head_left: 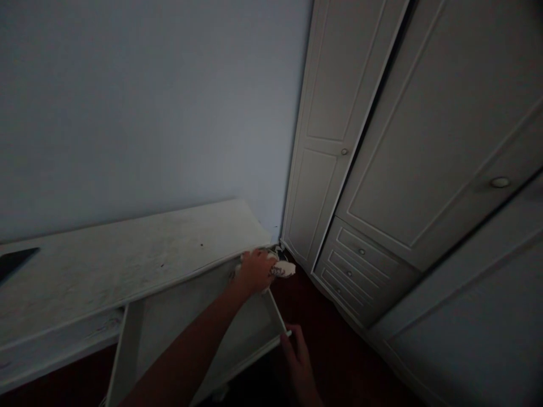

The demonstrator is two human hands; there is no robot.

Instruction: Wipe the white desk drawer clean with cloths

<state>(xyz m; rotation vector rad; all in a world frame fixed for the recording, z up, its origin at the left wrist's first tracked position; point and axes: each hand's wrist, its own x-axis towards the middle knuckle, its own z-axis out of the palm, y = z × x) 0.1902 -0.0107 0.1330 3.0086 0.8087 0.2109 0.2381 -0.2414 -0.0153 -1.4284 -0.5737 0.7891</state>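
My left hand [256, 271] is closed over a crumpled whitish cloth [285, 269] with a dark print. It presses near the back right corner of a pulled-out white drawer [271, 308], by the dresser's front edge. Part of the cloth hangs out to the right past the drawer side. With thumb and fingers my right hand [298, 356] grips the drawer's front right corner. The left forearm crosses over the drawer and covers part of its pale inside. Dim light makes the fingers hard to see in detail.
The white dresser top [127, 254] has scuffs and small dark spots. A dark flat object [17, 260] lies at its left end. A white wardrobe [322, 113] with knobs and small drawers [352, 265] stands at the right. Dark red carpet [314, 305] shows below.
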